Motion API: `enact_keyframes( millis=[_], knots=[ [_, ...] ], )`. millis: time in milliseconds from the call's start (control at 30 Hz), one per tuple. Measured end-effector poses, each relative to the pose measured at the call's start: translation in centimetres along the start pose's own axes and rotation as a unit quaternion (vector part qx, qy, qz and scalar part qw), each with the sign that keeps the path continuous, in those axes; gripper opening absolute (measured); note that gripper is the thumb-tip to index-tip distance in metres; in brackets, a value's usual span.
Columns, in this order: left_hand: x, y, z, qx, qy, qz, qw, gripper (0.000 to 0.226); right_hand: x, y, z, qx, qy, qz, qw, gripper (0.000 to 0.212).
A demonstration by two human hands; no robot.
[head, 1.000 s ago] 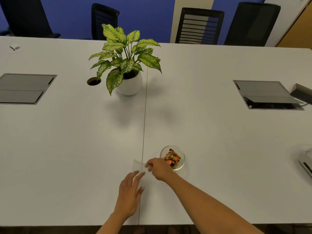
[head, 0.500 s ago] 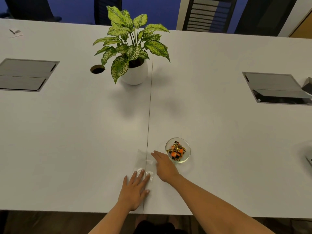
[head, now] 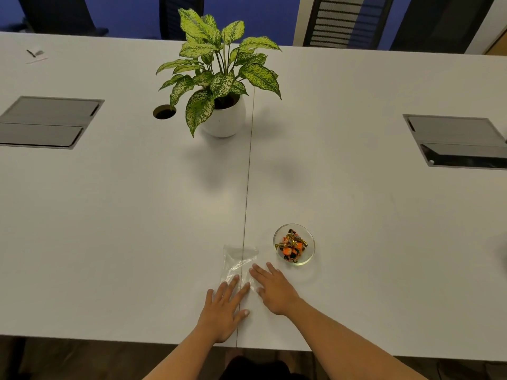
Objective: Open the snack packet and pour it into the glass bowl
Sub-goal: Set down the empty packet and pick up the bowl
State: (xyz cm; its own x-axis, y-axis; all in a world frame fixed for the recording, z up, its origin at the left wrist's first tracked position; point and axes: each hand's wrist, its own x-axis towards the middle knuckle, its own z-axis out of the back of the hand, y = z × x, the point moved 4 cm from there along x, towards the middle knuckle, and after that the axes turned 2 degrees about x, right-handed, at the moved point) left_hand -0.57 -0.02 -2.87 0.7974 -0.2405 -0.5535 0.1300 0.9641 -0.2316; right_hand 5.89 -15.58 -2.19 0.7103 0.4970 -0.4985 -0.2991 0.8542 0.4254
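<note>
A small glass bowl [head: 309, 256] near the table's front edge holds a heap of orange and dark wrapped snacks [head: 292, 246]. Left of it an empty clear plastic packet [head: 238, 259] lies flat across the table's centre seam. My left hand [head: 225, 308] rests palm down, fingers spread, with its fingertips on the packet's near end. My right hand [head: 274, 287] lies flat beside it, fingers apart, touching the packet's right near edge. Neither hand grips anything.
A potted plant [head: 219, 86] in a white pot stands at the table's middle. Grey cable hatches [head: 46, 122] [head: 455, 141] sit left and right, with a round cable hole [head: 164, 111] by the pot. Chairs line the far side. The white table's front edge [head: 109, 340] runs close to me.
My right hand let go of the packet and drew back to lie flat. The packet now lies spread on the table; my left hand slid forward onto its near end.
</note>
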Motion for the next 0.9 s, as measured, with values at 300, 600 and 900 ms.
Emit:
enact_keyframes(
  millis=[300,600,900],
  knots=[
    [2.5,-3.5,7.0,-0.131,-0.240,-0.045,0.961,0.042,-3.2,-1.3,6.9,0.228,-0.327,0.015,0.917,0.024],
    [8.2,-8.1,9.7,-0.328,-0.096,-0.017,0.940,0.081,-4.2,-9.0,9.8,0.342,-0.320,-0.126,0.874,0.051],
    [10.0,-7.5,8.7,-0.375,-0.038,-0.008,0.926,0.085,-3.4,-10.1,6.8,0.500,-0.252,-0.198,0.804,0.055]
  ],
)
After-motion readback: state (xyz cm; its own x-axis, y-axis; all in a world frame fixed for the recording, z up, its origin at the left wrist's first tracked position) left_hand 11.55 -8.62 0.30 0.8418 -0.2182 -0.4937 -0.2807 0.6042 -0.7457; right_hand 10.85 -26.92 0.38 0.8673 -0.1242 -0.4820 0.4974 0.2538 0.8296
